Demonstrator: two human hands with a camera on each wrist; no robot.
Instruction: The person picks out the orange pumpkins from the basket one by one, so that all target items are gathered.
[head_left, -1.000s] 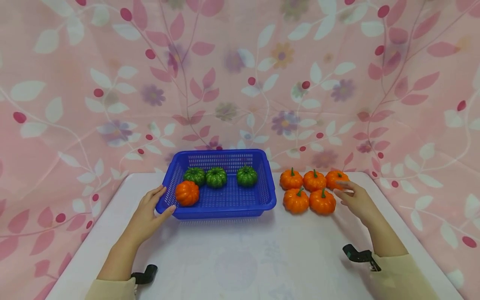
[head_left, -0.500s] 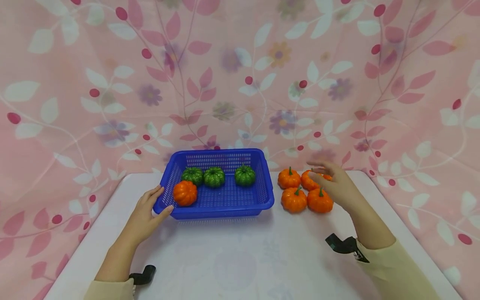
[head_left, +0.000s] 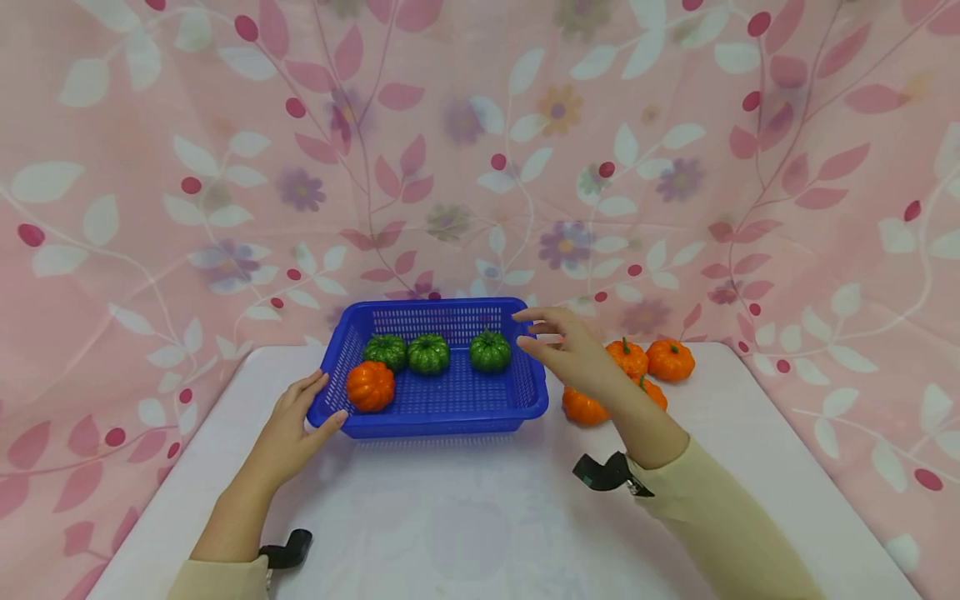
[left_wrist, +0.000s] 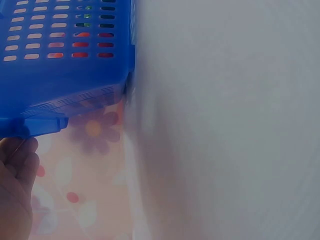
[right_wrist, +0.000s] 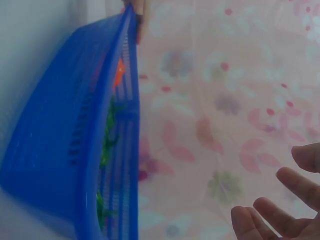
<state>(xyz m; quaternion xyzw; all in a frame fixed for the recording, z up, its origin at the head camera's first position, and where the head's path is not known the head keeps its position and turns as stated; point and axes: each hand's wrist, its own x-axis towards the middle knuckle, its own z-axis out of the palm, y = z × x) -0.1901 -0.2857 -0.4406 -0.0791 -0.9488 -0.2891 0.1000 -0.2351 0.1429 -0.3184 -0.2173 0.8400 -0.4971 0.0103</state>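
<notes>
A blue plastic basket (head_left: 450, 423) stands at the back of the table, with three small green pumpkins (head_left: 428, 355) and one orange pumpkin (head_left: 371, 387) inside. My left hand (head_left: 288, 432) rests at its left rim, fingers on the side and thumb spread toward the front corner. In the left wrist view, the fingertips (left_wrist: 29, 150) are right at the rim. My right hand (head_left: 576, 354) is over the basket's right rim, fingers loosely spread and holding nothing. Several orange pumpkins (head_left: 671, 361) sit to the right, partly hidden by my right hand and forearm.
A white cloth (head_left: 465, 517) covers the table. Behind it hangs a pink floral curtain (head_left: 450, 150). Each wrist wears a black camera mount, the right one (head_left: 603, 472) hanging above the tabletop.
My right hand has moved left from the far-right orange pumpkins, across the group, to the basket's right rim. My left hand has stayed at the basket's left side.
</notes>
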